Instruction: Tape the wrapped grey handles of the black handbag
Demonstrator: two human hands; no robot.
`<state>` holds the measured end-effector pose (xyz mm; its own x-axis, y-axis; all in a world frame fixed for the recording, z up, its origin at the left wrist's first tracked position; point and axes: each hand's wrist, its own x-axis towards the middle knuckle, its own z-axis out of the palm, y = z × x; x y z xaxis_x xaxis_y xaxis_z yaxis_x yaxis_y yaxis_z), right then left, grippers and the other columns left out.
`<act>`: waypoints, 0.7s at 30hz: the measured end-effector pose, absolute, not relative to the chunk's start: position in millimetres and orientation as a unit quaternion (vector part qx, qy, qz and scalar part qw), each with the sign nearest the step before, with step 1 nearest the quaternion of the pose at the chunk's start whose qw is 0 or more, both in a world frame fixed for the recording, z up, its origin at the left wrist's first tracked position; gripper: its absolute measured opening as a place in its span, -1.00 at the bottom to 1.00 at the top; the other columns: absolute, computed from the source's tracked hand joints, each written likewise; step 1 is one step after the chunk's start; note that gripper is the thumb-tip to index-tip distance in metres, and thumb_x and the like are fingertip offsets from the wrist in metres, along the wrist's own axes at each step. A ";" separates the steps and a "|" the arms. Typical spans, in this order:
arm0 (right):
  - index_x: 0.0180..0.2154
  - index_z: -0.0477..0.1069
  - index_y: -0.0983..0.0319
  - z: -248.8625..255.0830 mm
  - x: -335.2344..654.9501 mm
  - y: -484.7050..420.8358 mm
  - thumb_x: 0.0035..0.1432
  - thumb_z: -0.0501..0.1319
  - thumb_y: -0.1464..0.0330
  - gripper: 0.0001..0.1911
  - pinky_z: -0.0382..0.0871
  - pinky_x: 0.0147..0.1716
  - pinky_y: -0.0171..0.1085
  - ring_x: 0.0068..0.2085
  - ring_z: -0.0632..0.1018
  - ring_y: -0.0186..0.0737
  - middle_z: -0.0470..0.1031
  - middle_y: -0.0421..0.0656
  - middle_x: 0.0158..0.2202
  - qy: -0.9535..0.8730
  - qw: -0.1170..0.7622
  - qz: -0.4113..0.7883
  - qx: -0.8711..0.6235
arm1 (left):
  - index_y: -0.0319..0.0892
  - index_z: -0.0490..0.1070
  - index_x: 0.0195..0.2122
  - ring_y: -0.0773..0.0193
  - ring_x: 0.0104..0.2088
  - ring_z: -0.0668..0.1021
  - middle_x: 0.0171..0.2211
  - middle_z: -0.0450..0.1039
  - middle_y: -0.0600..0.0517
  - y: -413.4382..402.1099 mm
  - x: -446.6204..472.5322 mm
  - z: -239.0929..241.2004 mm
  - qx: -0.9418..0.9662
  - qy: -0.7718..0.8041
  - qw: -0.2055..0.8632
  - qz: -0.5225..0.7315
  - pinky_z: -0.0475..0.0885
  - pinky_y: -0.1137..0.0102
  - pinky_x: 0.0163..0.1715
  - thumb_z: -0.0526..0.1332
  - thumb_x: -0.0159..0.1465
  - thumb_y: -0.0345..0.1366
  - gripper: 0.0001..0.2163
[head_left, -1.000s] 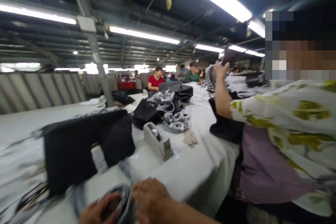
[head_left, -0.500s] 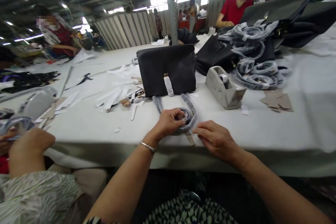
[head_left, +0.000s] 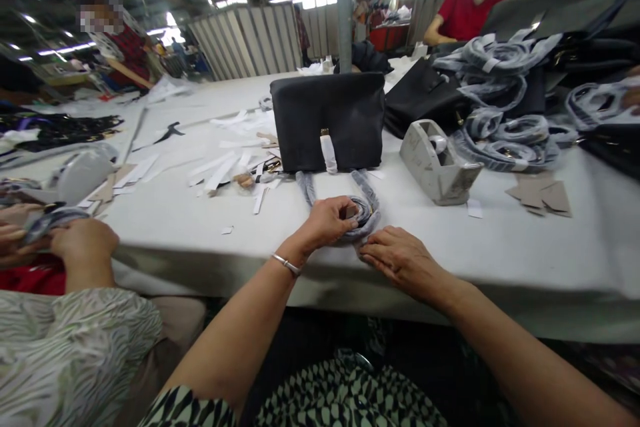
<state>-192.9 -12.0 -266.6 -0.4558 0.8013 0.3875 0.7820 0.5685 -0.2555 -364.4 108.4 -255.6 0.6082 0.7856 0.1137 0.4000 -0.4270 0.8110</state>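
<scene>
Centrally, left hand (head_left: 327, 221) curled around the grey plastic-wrapped coiled bag strap (head_left: 364, 212) on the white cloth-covered counter (head_left: 500, 247), right hand (head_left: 400, 260) flat, fingertips pressing its edge, upright black leather handbag (head_left: 327, 120) just behind, grey tape dispenser (head_left: 439, 161) nearby.

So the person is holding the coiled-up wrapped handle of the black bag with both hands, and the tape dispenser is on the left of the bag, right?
Not quite. The head view shows the tape dispenser to the right of the black bag, not left. The left hand grips the wrapped handle; the right hand touches it.
</scene>
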 end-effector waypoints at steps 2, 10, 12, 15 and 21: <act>-0.26 0.51 0.22 -266.5 -196.5 -11.7 0.34 0.05 0.37 -0.74 0.30 -0.22 -0.22 -0.26 0.44 -0.19 0.50 -0.10 -0.34 -0.858 0.236 0.013 -0.456 | -0.22 0.46 -0.32 0.39 -0.45 0.35 -0.50 0.35 0.12 108.0 -365.3 -256.2 0.810 0.361 0.387 0.253 0.26 0.51 -0.41 0.30 0.04 -0.36 -0.84; -0.25 0.51 0.17 -252.0 -195.5 -2.5 0.29 0.08 0.42 -0.78 0.35 -0.01 -0.09 -0.05 0.45 -0.10 0.50 -0.08 -0.02 -0.842 0.309 -0.044 -0.439 | -0.23 0.47 -0.22 0.38 -0.46 0.38 -0.49 0.37 0.12 106.1 -370.1 -253.1 0.811 0.344 0.396 0.259 0.27 0.51 -0.43 0.35 0.02 -0.36 -0.73; -0.24 0.51 0.15 -245.4 -193.5 7.8 0.30 0.08 0.40 -0.79 0.37 -0.04 -0.12 -0.09 0.48 -0.12 0.54 -0.10 -0.09 -0.850 0.301 -0.030 -0.432 | -0.23 0.47 -0.19 0.39 -0.48 0.38 -0.50 0.37 0.13 106.2 -371.3 -252.7 0.810 0.346 0.399 0.256 0.27 0.51 -0.44 0.35 0.03 -0.35 -0.71; -0.23 0.49 0.16 -239.0 -193.1 25.6 0.31 0.08 0.38 -0.80 0.40 -0.13 -0.23 -0.16 0.52 -0.20 0.56 -0.14 -0.21 -0.860 0.295 0.039 -0.415 | -0.23 0.47 -0.19 0.38 -0.48 0.40 -0.48 0.40 0.12 107.8 -374.4 -251.8 0.818 0.327 0.403 0.249 0.29 0.49 -0.42 0.26 0.12 -0.34 -0.78; -0.32 0.47 0.18 -235.2 -197.1 47.2 0.28 0.11 0.34 -0.82 0.36 -0.23 -0.28 -0.26 0.53 -0.23 0.51 -0.15 -0.31 -0.828 0.296 0.102 -0.465 | -0.20 0.45 -0.21 0.31 -0.33 0.45 -0.35 0.46 0.07 109.2 -385.3 -248.3 0.846 0.267 0.386 0.254 0.34 0.47 -0.28 0.10 0.12 -0.49 -0.76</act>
